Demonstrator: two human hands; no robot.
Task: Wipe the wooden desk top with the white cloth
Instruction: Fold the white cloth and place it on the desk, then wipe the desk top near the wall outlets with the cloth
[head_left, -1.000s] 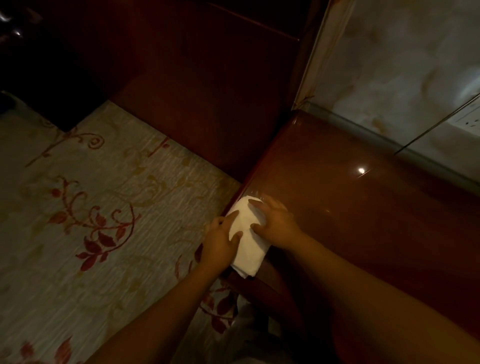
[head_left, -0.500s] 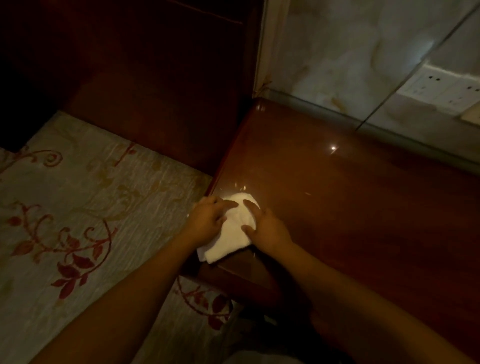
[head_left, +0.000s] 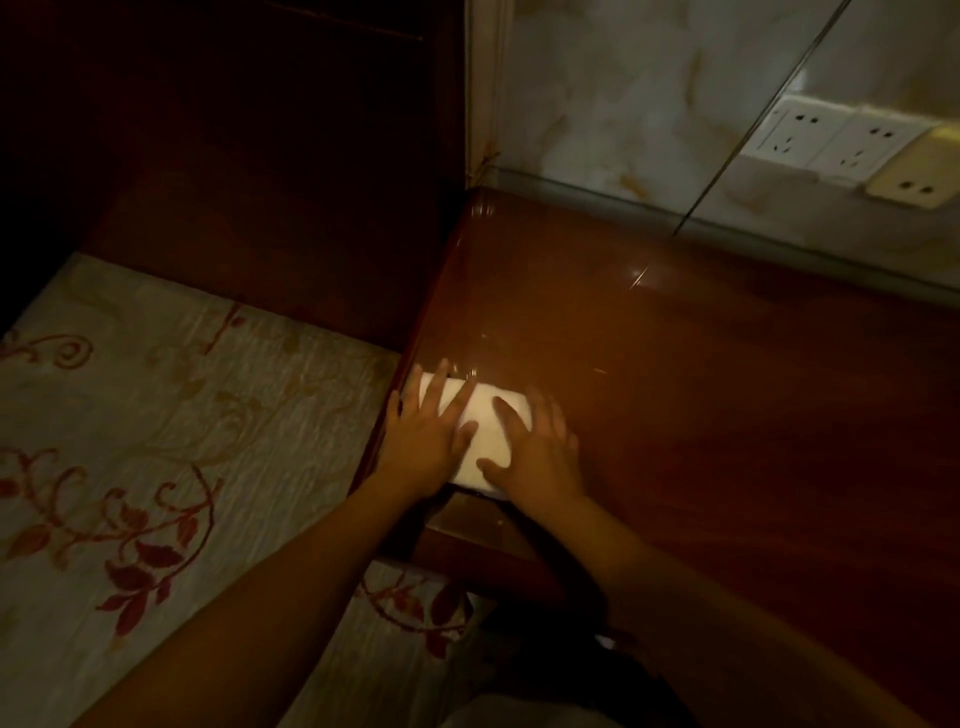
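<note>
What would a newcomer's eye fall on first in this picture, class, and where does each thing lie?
First, the white cloth, the brightest thing in a dim scene, lying at the desk's near left corner. The left hand and right hand press flat on it with fingers spread. Next come the pale sockets on the marble wall at upper right, and the red-flowered carpet on the left.

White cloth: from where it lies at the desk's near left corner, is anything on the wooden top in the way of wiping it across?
Nothing visible. The white cloth lies flat under the left hand and right hand, and the wooden desk top shows bare up to the marble wall. The wall sockets sit above the surface.
</note>
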